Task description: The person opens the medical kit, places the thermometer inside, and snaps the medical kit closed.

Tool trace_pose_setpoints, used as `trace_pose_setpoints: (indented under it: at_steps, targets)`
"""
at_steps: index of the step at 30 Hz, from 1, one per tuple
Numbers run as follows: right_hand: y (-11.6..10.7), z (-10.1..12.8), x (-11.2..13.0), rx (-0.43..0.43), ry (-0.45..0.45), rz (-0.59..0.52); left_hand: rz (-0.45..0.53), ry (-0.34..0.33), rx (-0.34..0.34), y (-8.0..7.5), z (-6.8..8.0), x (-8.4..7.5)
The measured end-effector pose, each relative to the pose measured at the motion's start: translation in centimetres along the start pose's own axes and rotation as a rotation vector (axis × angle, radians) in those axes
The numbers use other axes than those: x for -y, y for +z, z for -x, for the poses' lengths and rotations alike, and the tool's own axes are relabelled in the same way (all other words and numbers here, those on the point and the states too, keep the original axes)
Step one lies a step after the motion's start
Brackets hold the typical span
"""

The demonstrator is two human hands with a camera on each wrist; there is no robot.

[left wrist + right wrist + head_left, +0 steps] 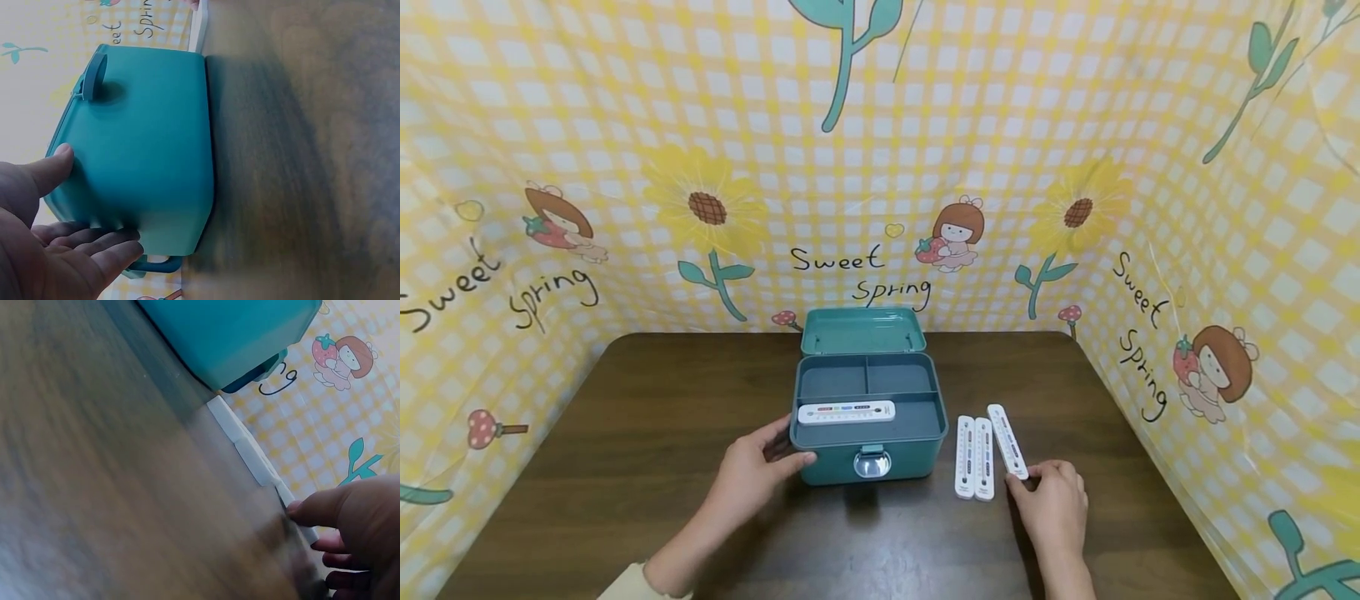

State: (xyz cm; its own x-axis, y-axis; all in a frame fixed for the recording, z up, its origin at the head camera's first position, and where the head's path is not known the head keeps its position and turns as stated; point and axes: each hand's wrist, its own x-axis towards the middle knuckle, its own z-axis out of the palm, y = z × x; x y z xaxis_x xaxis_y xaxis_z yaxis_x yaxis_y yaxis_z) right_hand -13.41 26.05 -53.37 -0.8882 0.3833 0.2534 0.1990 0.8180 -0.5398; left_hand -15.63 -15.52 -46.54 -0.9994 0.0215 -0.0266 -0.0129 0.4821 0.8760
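Head view: open teal box (868,417) mid-table with one thermometer (846,412) in its tray, left hand (752,475) relaxed against its left front corner, right hand (1054,500) pinching the rightmost thermometer (1007,440) of three beside the box, left wrist view: straight fingers (94,247) and thumb on the box's wall, right wrist view: thumb on that thermometer's near end.

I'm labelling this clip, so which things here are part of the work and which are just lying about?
In the work: box, steadied by the left hand; thermometer in the box; right-most thermometer, touched by the right hand; pair of thermometers beside it.

Lying about: only the table and backdrop.
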Motion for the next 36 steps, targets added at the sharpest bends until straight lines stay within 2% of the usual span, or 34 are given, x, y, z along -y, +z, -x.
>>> trace_pose_setpoints:
  at_steps: [10,18,22,28,31,36]
  targets:
    - [0.0,-0.5,-0.3,-0.145,0.069,-0.19,-0.079,-0.006,0.046,-0.9,-0.6,-0.8]
    - [-0.4,-0.4,-0.2,-0.142,0.12,-0.304,-0.058,0.006,0.061,0.4,-0.7,-0.5]
    - [-0.8,-0.5,0.1,-0.151,0.116,-0.358,-0.013,0.04,0.035,1.2,-1.1,0.0]
    - [-1.3,-0.4,0.1,-0.14,0.123,-0.39,0.016,0.064,-0.028,1.3,-1.1,0.2]
    - [-1.4,-0.3,0.1,-0.14,0.11,-0.429,0.023,0.054,-0.031,1.3,-1.0,0.2]
    - [-1.9,-0.4,0.6,-0.126,-0.007,-0.522,0.022,0.065,-0.031,1.2,-1.0,0.1]
